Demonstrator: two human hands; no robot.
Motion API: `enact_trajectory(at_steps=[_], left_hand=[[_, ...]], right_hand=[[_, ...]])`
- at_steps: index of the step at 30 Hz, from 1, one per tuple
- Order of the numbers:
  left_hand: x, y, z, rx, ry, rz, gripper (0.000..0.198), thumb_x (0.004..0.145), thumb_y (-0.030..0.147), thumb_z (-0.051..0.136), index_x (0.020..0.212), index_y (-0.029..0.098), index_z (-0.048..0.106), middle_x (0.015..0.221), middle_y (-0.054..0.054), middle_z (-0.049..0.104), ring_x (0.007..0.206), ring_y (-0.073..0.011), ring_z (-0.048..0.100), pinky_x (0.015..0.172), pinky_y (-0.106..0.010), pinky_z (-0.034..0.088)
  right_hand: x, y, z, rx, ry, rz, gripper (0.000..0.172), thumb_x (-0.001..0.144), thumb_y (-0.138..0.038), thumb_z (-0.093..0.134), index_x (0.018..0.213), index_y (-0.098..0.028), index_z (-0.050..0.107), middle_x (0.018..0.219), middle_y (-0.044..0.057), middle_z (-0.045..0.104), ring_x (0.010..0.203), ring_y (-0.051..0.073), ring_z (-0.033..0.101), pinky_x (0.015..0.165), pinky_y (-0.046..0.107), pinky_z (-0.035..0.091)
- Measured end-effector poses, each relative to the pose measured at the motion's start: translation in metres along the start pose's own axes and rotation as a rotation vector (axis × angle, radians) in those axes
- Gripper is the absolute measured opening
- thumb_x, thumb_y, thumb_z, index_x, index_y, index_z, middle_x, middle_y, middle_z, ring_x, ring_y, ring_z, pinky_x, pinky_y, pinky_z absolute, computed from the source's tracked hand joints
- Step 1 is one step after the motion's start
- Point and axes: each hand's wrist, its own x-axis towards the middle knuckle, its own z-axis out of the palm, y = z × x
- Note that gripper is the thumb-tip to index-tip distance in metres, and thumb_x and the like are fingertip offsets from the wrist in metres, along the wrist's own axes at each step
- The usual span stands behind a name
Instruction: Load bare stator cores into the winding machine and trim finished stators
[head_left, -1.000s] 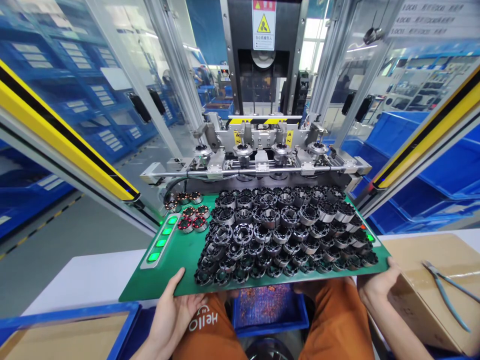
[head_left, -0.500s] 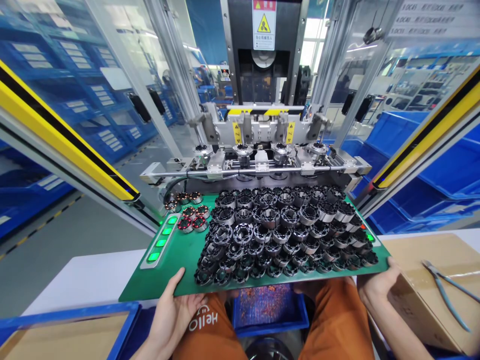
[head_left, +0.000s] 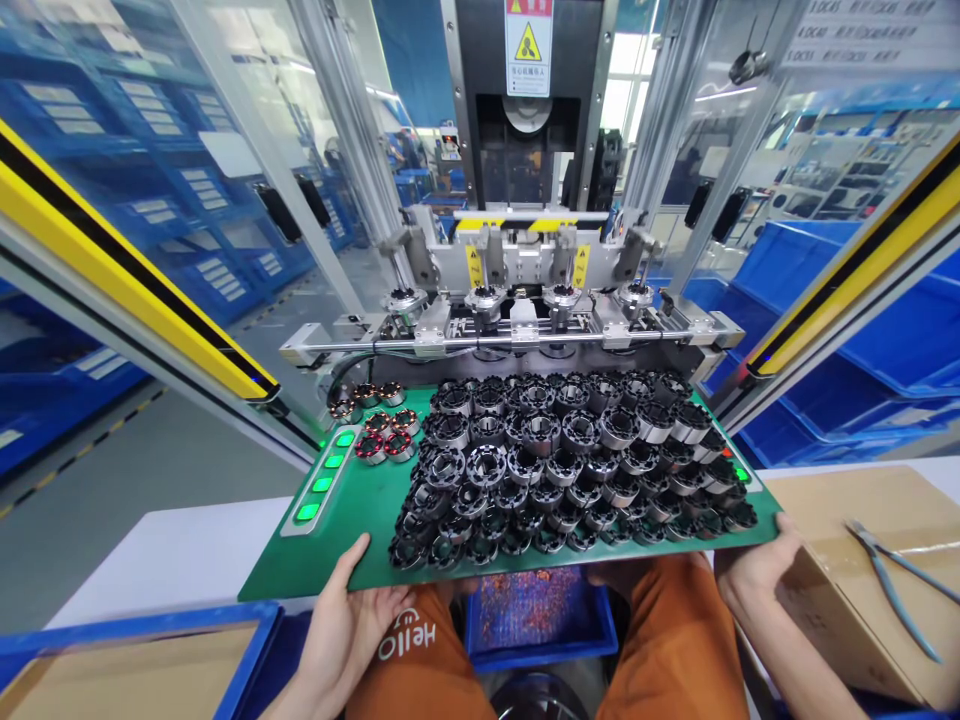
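- Fingers of the left hand hold the front edge of the green worktop, thumb on top and the others beneath.
- Right hand: its thumb sits at the worktop's near right corner, the other fingers hidden below; how tightly they close, I cannot tell.
- Stacked black-topped metal rings fill most of the surface between and ahead of both sets of fingers; their front row runs near the edge, starting just right of the left thumb and ending near the right thumb.
- Bare green lies ahead of the left fingers and to their left, the widest open room on the board.
- Across that room, seven copper-wound rings form a cluster, with a panel of four lit green buttons to its left.
- Well ahead of the fingers, past the far edge, a machine rail carries four heads.
- Between the hands, below the edge, is a blue bin.
- Just right of the right fingers, a cardboard box bears pliers.
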Motion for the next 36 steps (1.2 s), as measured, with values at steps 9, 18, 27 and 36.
enact_trajectory(at_steps=[9, 18, 27, 36], left_hand=[[0.0108, -0.0056, -0.0107, 0.000, -0.026, 0.010, 0.025, 0.095, 0.028, 0.067, 0.116, 0.015, 0.072, 0.089, -0.009, 0.079, 0.063, -0.0224, 0.072, 0.058, -0.033, 0.062], [0.0067, -0.0032, -0.0069, 0.020, -0.014, 0.011, 0.027, 0.098, 0.026, 0.063, 0.121, 0.015, 0.071, 0.094, -0.011, 0.080, 0.064, -0.0221, 0.072, 0.060, -0.034, 0.063], [0.0040, -0.0031, -0.0052, 0.007, -0.018, 0.006, 0.023, 0.099, 0.026, 0.062, 0.116, 0.015, 0.071, 0.089, -0.010, 0.080, 0.065, -0.0230, 0.074, 0.059, -0.033, 0.062], [0.0057, -0.0027, -0.0051, 0.017, -0.008, 0.004, 0.028, 0.095, 0.028, 0.065, 0.119, 0.014, 0.072, 0.090, -0.010, 0.080, 0.065, -0.0233, 0.074, 0.061, -0.034, 0.063]], right_hand=[[-0.0001, -0.0013, -0.0030, -0.028, -0.016, 0.013, 0.033, 0.085, -0.049, 0.055, 0.102, -0.022, 0.065, 0.089, 0.000, 0.066, 0.077, 0.019, 0.055, 0.065, 0.031, 0.043], [-0.0027, -0.0026, 0.0006, 0.004, 0.015, 0.038, 0.032, 0.090, -0.046, 0.051, 0.102, -0.022, 0.068, 0.094, 0.001, 0.069, 0.086, 0.021, 0.062, 0.068, 0.032, 0.048], [-0.0015, -0.0015, -0.0004, 0.002, -0.013, 0.010, 0.035, 0.085, -0.049, 0.056, 0.103, -0.021, 0.067, 0.097, 0.001, 0.070, 0.083, 0.020, 0.059, 0.069, 0.032, 0.047], [-0.0034, -0.0027, 0.0020, 0.006, -0.031, -0.011, 0.033, 0.084, -0.050, 0.056, 0.098, -0.022, 0.065, 0.093, 0.000, 0.067, 0.085, 0.020, 0.060, 0.066, 0.031, 0.046]])
